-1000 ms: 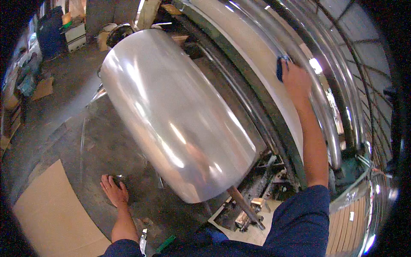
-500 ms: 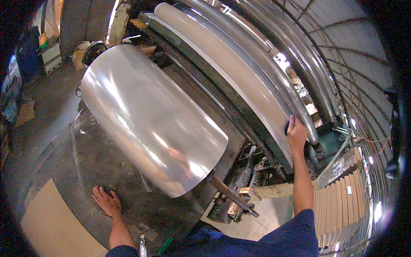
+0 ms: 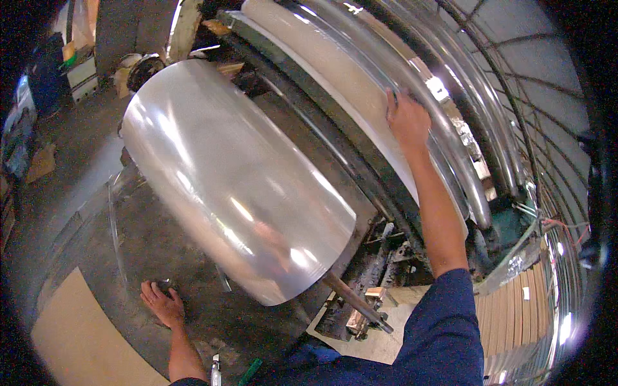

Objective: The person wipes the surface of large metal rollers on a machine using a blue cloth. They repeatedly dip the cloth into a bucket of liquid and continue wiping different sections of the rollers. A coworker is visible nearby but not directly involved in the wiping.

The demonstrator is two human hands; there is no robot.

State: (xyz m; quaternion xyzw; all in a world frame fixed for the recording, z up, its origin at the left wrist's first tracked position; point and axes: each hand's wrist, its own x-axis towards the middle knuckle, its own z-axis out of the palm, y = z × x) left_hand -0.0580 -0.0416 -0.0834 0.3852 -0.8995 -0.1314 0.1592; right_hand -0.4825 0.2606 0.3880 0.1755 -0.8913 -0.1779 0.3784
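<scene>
My right hand (image 3: 409, 122) reaches out to a long beige-covered roller (image 3: 322, 48), its fingers closed at the strip where the beige covering meets a grey metal band. Something small and dark seems to be in its fingers, but they mostly hide it. My left hand (image 3: 166, 307) hovers low over a dark, dirty surface, fingers stretched and thumb apart. A small dark thing shows between that thumb and forefinger, too unclear to name or to call held. Between my hands lies a large shiny metal sheet roll (image 3: 238, 186) on a shaft (image 3: 357, 302).
Polished metal rollers (image 3: 450, 83) run along the far right. Several stacked cardboard sheets (image 3: 515, 315) stand at the lower right. A brown board (image 3: 84, 334) lies lower left. A utility knife (image 3: 216, 370) and a green object (image 3: 251, 372) are near my body.
My right hand has slid up and left along the beige-covered roller, away from its near end. The left hand has stayed almost in place. The whole view has shifted slightly.
</scene>
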